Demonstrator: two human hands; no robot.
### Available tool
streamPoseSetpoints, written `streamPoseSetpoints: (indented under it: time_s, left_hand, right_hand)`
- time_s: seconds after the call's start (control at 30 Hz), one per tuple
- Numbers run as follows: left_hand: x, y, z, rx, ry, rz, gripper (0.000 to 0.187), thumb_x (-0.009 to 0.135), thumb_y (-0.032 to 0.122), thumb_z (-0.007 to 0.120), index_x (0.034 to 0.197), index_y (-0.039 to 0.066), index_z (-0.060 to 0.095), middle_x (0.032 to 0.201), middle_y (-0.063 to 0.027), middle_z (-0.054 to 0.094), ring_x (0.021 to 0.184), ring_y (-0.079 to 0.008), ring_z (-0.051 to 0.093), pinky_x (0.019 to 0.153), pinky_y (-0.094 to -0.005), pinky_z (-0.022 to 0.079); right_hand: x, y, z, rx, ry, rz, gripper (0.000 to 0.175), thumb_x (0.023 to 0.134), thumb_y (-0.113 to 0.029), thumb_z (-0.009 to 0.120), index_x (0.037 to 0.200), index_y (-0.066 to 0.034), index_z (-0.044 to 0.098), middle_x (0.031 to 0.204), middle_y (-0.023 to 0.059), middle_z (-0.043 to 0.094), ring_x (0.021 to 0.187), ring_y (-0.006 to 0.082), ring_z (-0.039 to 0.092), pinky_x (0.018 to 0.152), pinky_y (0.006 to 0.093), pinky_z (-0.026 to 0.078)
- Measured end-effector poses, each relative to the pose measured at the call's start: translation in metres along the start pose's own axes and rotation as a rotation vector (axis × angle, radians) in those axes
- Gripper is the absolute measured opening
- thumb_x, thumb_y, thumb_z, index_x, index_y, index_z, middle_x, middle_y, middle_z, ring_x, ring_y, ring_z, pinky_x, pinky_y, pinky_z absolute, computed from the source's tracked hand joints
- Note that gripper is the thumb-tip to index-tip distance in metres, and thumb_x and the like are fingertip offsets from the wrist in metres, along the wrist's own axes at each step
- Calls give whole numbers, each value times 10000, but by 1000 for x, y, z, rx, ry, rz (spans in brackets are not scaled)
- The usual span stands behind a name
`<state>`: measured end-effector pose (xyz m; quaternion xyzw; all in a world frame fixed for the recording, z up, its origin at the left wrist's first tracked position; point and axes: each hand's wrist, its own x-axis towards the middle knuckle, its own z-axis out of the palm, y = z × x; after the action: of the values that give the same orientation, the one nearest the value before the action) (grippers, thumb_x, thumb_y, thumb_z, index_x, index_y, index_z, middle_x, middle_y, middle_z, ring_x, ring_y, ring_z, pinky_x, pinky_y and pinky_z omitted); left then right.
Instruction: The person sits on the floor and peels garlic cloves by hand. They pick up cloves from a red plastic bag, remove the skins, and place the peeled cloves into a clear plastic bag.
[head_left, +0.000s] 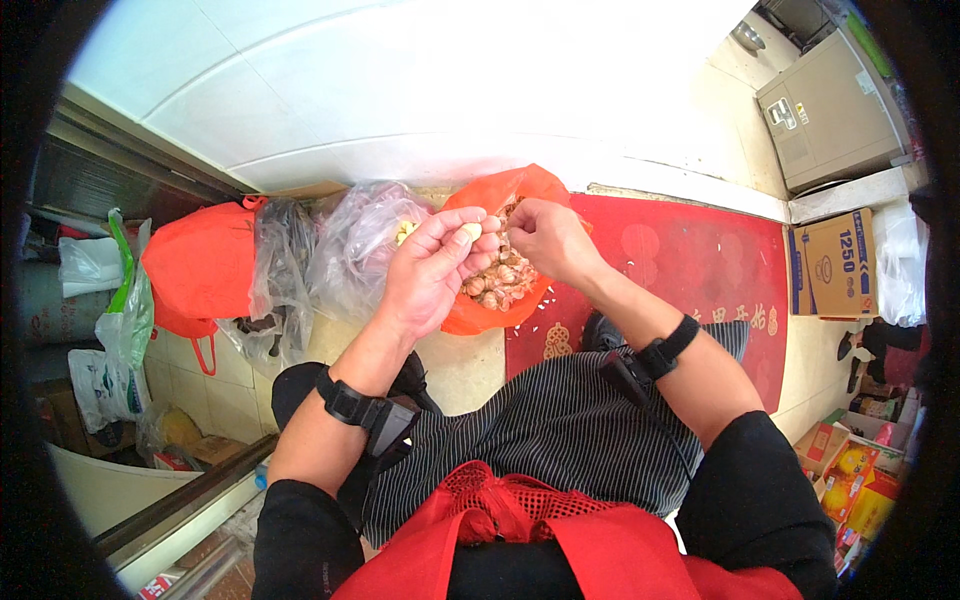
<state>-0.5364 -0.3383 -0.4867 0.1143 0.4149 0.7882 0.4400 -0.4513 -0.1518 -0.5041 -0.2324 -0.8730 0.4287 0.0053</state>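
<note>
Between thumb and fingers, my left hand (435, 262) pinches a pale peeled garlic clove (472, 231). My right hand (546, 234) is just to its right, with fingers curled together; whether a bit of skin sits in its fingertips cannot be made out. Beneath both hands stands an orange plastic bag (480, 321), its mouth spread wide. Unpeeled garlic bulbs (495, 281) and loose papery skins fill it. Left of it a clear plastic bag (349, 255) shows some yellowish peeled cloves (406, 231) at its opening, partly covered by my left hand.
A red mat (675, 255) with scattered skin flakes lies to the right. Further left are a red bag (199, 262) and a dark clear-wrapped bag (285, 247). A white tiled wall (360, 90) rises ahead. Cardboard boxes (832, 262) stand at right, near another person's feet (851, 360).
</note>
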Motion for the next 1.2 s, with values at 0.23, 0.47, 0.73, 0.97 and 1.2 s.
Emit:
streamPoseSetpoints:
  time_s: [0.23,0.47,0.73,0.97,1.2]
  left_hand:
    - [3,3,-9,114,46,77,179,1043,155,551,1169,56,629,1097,-126,725,758,-83,600,635,-231,484]
    - [10,4,-20,164,80,153,154,1022,101,557,1131,54,656,1087,-128,727,697,-54,543,587,-198,425]
    - [11,-6,-14,184,92,115,110,1006,109,606,1082,59,668,912,-25,682,663,-51,519,564,-202,413]
    - [4,-12,-5,97,42,44,109,997,125,634,1062,41,662,860,-26,673,683,-73,597,550,-209,459]
    - [-4,-7,-1,85,49,-30,155,1027,146,576,1125,55,656,908,-28,688,726,-101,665,508,-188,439]
  right_hand:
    - [13,48,34,-132,-90,-76,214,879,-117,612,1035,-17,721,843,175,703,805,255,702,740,374,548]
    - [21,20,15,-59,-44,19,245,956,-192,625,1071,2,721,885,161,721,839,215,700,758,357,547]
    - [-11,-43,-20,573,-244,-54,326,980,-212,674,1197,30,642,998,56,701,842,109,656,746,270,542]
    - [-18,-40,-24,600,-238,-142,200,935,-131,726,1060,18,683,893,55,706,811,106,647,722,274,546]
    - [-22,-40,-25,607,-246,-134,179,919,-110,737,1017,28,682,847,53,707,755,107,656,657,276,549]
